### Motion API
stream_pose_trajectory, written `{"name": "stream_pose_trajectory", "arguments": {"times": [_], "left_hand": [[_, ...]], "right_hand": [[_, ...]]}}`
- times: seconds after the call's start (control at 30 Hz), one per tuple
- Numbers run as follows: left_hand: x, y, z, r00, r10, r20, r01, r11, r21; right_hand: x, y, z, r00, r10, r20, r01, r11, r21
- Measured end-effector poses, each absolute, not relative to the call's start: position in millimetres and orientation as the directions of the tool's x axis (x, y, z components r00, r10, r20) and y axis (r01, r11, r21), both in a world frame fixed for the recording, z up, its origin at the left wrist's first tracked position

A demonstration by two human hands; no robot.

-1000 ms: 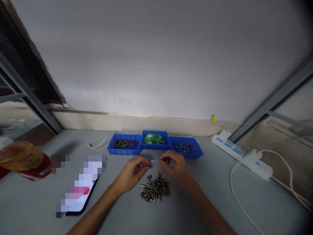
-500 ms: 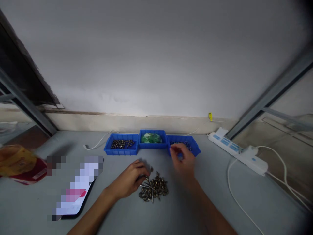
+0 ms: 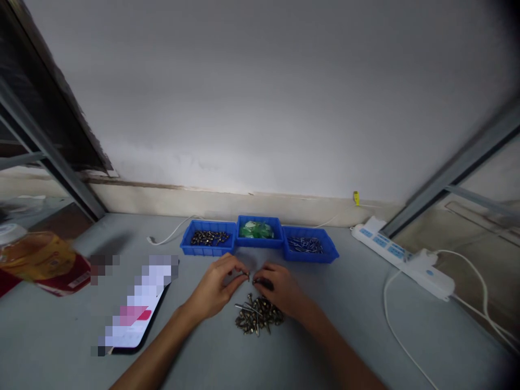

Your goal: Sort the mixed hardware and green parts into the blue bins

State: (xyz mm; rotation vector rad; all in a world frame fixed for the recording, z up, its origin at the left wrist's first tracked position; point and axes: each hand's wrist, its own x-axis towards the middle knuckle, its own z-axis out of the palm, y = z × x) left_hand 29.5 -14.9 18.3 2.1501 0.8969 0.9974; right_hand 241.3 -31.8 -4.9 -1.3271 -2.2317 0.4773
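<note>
Head view: both hands meet over the table, just behind the metal pile.
Left hand: thumb and forefinger pinched on a small metal piece, mostly hidden.
Right hand: fingers curled, tips near the left fingertips but apart; cannot tell whether they grip anything.
Metal piece, handling: probably light, rigid and hard to break; smooth metal may slip or roll. Take hold by the thicker end, using thumb and fingertip.
Metal pile: short fittings and several thin pins, heaped loose on the table below the hands.
Trays: left tray, short metal fittings; middle tray, green plastic; right tray, thin metal pins.
Outer table: phone at left, power strip at right.
Change from half a second ago: right hand moved from the right tray to the left hand; left hand lifted from beside the pile.
</note>
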Motion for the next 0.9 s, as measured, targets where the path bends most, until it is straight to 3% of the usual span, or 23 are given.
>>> {"name": "stream_pose_trajectory", "arguments": {"times": [0.3, 0.47, 0.57, 0.67, 0.8, 0.9], "left_hand": [[26, -14, 31, 0.396, 0.770, 0.501, 0.228, -0.611, 0.758], [18, -4, 33, 0.260, 0.801, 0.540, 0.218, -0.593, 0.775], [10, 5, 35, 0.193, 0.807, 0.559, 0.221, -0.591, 0.776], [5, 15, 38, 0.132, 0.792, 0.596, 0.359, -0.599, 0.716], [3, 21, 38, -0.017, 0.705, 0.709, 0.666, -0.521, 0.534], [3, 16, 34, 0.106, 0.712, 0.694, 0.666, -0.569, 0.483]], "right_hand": [[239, -33, -8, -0.390, 0.863, 0.322, 0.691, 0.505, -0.518], [239, -32, -8, -0.382, 0.867, 0.319, 0.670, 0.498, -0.551], [237, -32, -10, -0.346, 0.851, 0.395, 0.634, 0.522, -0.570], [236, -33, -11, -0.267, 0.804, 0.530, 0.591, 0.572, -0.569], [236, -32, -7, -0.173, 0.722, 0.670, 0.578, 0.625, -0.525], [237, -32, -2, -0.106, 0.675, 0.730, 0.583, 0.637, -0.505]]}}
